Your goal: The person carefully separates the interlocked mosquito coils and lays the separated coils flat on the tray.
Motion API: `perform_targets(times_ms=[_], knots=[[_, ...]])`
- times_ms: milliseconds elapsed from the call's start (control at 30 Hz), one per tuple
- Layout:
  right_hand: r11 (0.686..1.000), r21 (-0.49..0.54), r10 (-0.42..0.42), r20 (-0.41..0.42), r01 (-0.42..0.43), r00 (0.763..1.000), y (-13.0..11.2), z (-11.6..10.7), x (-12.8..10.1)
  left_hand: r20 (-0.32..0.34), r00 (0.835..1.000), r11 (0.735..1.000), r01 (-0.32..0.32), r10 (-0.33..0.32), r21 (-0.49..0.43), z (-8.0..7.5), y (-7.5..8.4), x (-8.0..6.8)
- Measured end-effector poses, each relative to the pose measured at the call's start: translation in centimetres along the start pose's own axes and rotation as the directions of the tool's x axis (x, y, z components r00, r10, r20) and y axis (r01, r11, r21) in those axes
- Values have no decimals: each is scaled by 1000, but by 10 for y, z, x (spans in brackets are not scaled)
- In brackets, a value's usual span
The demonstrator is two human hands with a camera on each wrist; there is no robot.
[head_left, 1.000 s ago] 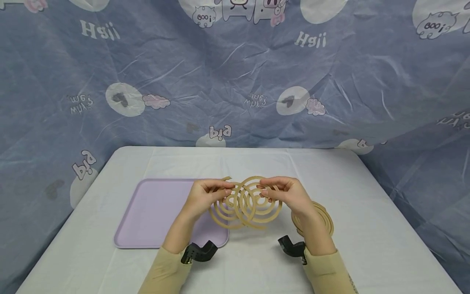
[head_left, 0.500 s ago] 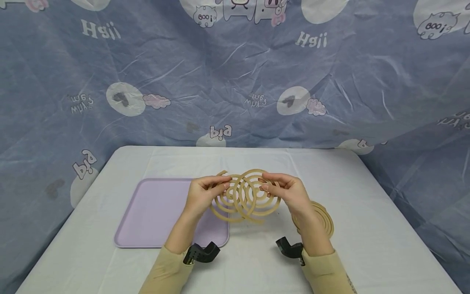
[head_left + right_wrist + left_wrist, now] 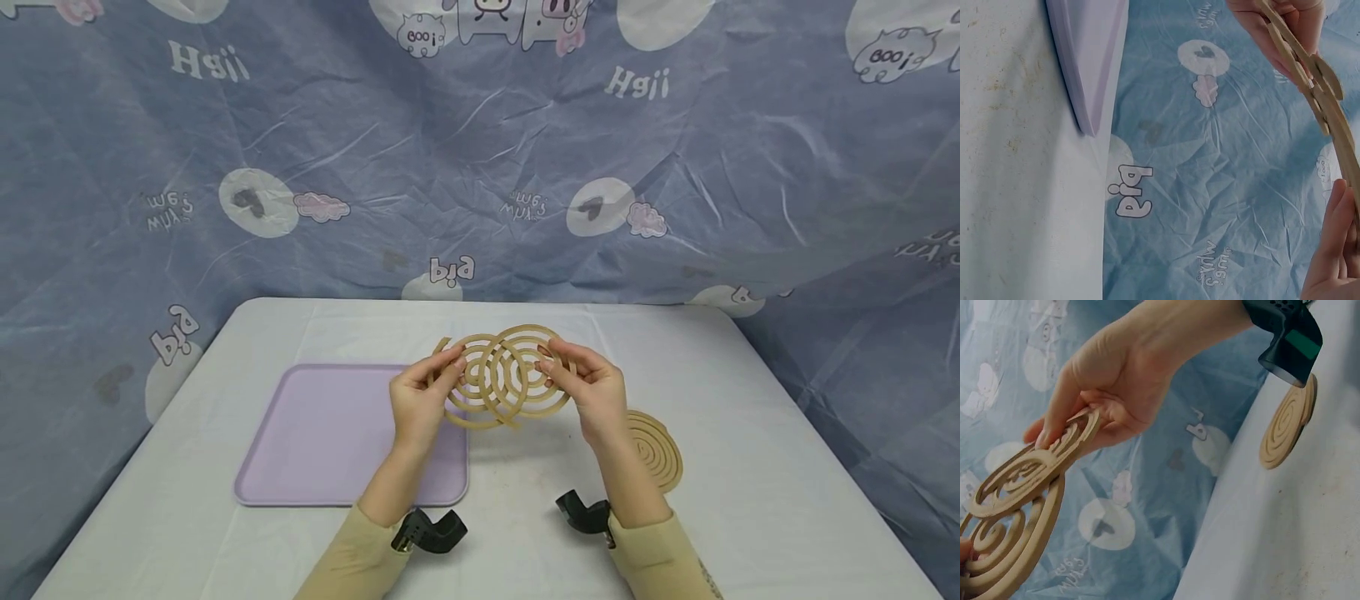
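Now both hands [image 3: 420,400] [image 3: 592,392] w/ interlocked coils [image 3: 498,375] above table [image 3: 525,517].

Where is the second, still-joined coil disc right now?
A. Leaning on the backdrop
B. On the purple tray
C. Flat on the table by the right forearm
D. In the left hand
C: the coil disc lies flat on the table just beside the right forearm, while both hands hold the interlocked coils above it.

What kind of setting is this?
Likely a staged recording setup, not a home: a cartoon-print backdrop cloth behind a covered table, with a lilac tray and mosquito coils laid out.
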State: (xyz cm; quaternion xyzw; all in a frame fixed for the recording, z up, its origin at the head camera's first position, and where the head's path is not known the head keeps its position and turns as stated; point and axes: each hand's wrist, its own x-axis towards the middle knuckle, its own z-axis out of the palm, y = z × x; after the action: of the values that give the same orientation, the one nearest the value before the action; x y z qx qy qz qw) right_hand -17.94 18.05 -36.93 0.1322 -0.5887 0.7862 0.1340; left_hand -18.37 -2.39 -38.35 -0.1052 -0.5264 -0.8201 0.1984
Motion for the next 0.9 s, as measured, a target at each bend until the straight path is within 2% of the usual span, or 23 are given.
perform_targets(times_ms=[67, 133, 167, 233, 333, 400, 500, 567, 600, 667, 900], knots=[[999, -35, 17, 41, -16, 999, -2, -4, 0, 49, 998, 1000, 25, -25, -7, -2, 0, 1], [996, -84, 40, 119, -30, 992, -5, -10, 0, 118, 991, 998, 61, -62, 7, -7, 1, 2], [994, -107, 53, 174, -35, 983, -7, -13, 0, 159, 984, 997, 80, -81, 11, -9, 2, 3], [988, -155, 74, 301, -28, 951, -11, -19, 1, 249, 962, 994, 105, -111, 35, -14, 3, 5], [981, -196, 102, 465, -11, 879, -15, -28, 4, 388, 909, 988, 133, -154, 81, -20, 4, 6], [976, -218, 113, 530, 6, 840, -16, -32, 5, 478, 860, 983, 132, -178, 129, -23, 5, 7], [966, -257, 141, 562, 11, 815, -17, -36, 6, 570, 794, 972, 113, -212, 204, -26, 5, 8], [956, -291, 155, 558, 17, 815, -17, -37, 6, 595, 770, 966, 106, -229, 234, -27, 6, 9], [952, -305, 164, 551, 14, 818, -18, -37, 6, 597, 768, 965, 106, -233, 240, -27, 6, 9], [945, -328, 179, 526, 4, 832, -18, -36, 6, 586, 777, 965, 107, -231, 238, -27, 6, 8], [952, -307, 124, 405, 8, 906, -15, -26, 4, 450, 864, 963, 129, -226, 237, -20, 7, 7]])
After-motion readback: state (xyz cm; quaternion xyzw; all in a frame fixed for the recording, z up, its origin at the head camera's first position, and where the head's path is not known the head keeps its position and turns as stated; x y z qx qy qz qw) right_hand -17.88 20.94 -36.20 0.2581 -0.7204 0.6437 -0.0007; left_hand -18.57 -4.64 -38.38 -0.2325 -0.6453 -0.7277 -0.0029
